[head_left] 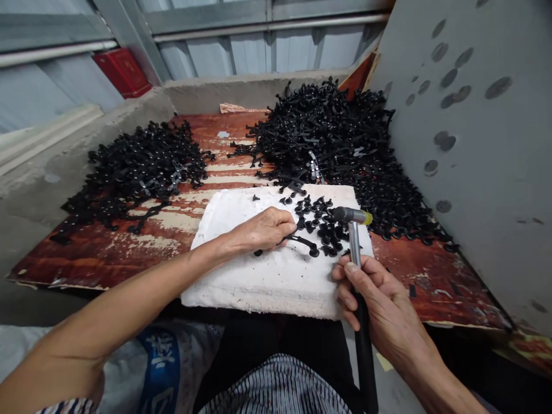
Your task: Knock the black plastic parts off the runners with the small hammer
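My left hand (271, 227) is closed on a slim black bracket (305, 241) with a round foot at its end, held low over a white foam board (263, 282). Part of the bracket is hidden by my fingers. In my right hand (375, 287) is a mallet (354, 241) with a metal shaft, a black grip and a head that is dark on one end and yellow on the other. The mallet's head is raised near a scatter of small black round-based caps (330, 233) on the board. One loose cap (256, 198) lies apart near the board's back edge.
A large heap of black brackets (319, 132) covers the back right of the worn red tabletop (224, 161). Another heap (146, 161) lies at the left. A grey spotted panel (474, 144) stands along the right side. A red box (123, 72) is by the back wall.
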{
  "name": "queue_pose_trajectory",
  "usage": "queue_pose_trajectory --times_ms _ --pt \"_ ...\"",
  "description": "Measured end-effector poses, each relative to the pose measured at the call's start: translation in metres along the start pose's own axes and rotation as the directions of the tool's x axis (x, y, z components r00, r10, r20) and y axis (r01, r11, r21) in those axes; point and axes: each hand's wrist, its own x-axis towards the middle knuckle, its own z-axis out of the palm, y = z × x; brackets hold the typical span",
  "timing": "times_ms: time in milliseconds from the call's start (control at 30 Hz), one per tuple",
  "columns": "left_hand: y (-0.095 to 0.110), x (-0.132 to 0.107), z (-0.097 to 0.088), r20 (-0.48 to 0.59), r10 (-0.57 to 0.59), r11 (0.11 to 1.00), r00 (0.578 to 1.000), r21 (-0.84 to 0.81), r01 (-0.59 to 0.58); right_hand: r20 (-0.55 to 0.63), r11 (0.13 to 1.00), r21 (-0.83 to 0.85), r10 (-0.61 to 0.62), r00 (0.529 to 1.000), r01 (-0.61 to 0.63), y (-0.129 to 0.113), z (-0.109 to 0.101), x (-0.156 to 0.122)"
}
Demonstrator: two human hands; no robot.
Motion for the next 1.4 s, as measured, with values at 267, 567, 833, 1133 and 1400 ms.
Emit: queue_pose_trajectory --times_ms 267,567,833,1133,1400 --pt "-0.0014 0.002 0.0009 -0.018 -0.012 1.0 1.0 0.012 0.012 0.036 1.0 0.006 0.026 0.999 -0.026 0.0034 -0.0065 -0.0005" --pt "0.0027 0.0007 0.0012 -0.037 0.001 0.998 0.999 0.057 0.001 0.044 1.0 -0.008 0.001 0.999 -0.001 0.0022 -0.0057 0.0" --pt "0.0015 0.0037 0.0003 -0.052 0.067 0.99 0.996 0.13 -0.06 0.052 1.0 -0.008 0.005 0.999 -0.005 0.002 -0.006 0.0002" --pt "0.0008 0.0043 -0.0002 -0.046 0.078 0.98 0.996 0.184 -0.068 0.066 1.0 -0.001 0.008 0.998 -0.008 0.0043 -0.009 -0.0007" --pt "0.0015 0.0042 -0.0008 -0.049 0.101 0.977 0.994 0.193 -0.09 0.074 1.0 -0.002 0.001 0.997 -0.001 0.005 -0.0084 -0.0002"
